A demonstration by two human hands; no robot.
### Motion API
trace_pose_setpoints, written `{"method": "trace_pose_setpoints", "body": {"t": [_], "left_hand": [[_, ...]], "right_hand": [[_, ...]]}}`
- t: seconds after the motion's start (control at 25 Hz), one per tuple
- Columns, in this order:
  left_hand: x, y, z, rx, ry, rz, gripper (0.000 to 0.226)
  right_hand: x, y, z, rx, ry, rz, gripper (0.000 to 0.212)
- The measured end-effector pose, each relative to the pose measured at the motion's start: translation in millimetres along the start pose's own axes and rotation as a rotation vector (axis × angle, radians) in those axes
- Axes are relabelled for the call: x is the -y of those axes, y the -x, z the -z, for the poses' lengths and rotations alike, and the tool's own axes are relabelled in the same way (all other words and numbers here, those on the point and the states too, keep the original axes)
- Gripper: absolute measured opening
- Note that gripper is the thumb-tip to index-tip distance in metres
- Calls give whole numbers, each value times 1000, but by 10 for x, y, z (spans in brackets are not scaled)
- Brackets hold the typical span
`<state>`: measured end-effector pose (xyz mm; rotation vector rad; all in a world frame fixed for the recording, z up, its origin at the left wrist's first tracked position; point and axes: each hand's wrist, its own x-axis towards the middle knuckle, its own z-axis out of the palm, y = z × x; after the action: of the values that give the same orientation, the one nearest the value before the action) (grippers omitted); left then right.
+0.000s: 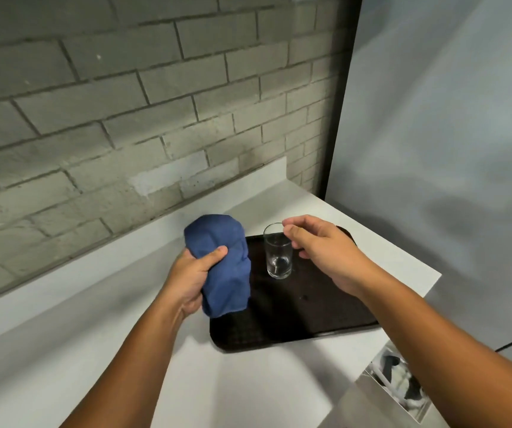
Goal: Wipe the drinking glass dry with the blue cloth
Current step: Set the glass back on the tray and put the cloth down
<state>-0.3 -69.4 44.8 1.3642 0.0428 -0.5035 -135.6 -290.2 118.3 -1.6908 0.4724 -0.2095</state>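
A clear drinking glass (277,251) stands upright on the black tray (294,322), near its far edge. My right hand (322,251) is just right of the glass, fingers curled and apart, thumb and forefinger at the rim; it holds nothing. My left hand (191,276) grips a bunched blue cloth (222,267), held up above the tray's left edge, a little left of the glass. The cloth hides the tray's far left corner.
The tray lies on a white counter (94,319) set against a grey brick wall (125,118). A white panel with a dark edge (338,118) rises on the right. At the lower right, beyond the counter edge, is a box with dark and white contents (399,384).
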Motion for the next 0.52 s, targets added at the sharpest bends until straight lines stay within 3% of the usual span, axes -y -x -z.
{"method": "trace_pose_setpoints", "body": {"t": [0.12, 0.24, 0.36, 0.52], "left_hand": [[52, -139, 670, -106, -140, 40, 42], [200, -208, 1121, -133, -255, 114, 36], [412, -217, 1296, -115, -306, 182, 28], [646, -254, 1372, -118, -635, 151, 46]], "right_hand": [[-56, 0, 49, 9, -6, -10, 11], [-86, 23, 63, 23, -20, -16, 15], [-96, 27, 62, 18, -72, -24, 17], [-70, 23, 72, -1, -100, -13, 18]]}}
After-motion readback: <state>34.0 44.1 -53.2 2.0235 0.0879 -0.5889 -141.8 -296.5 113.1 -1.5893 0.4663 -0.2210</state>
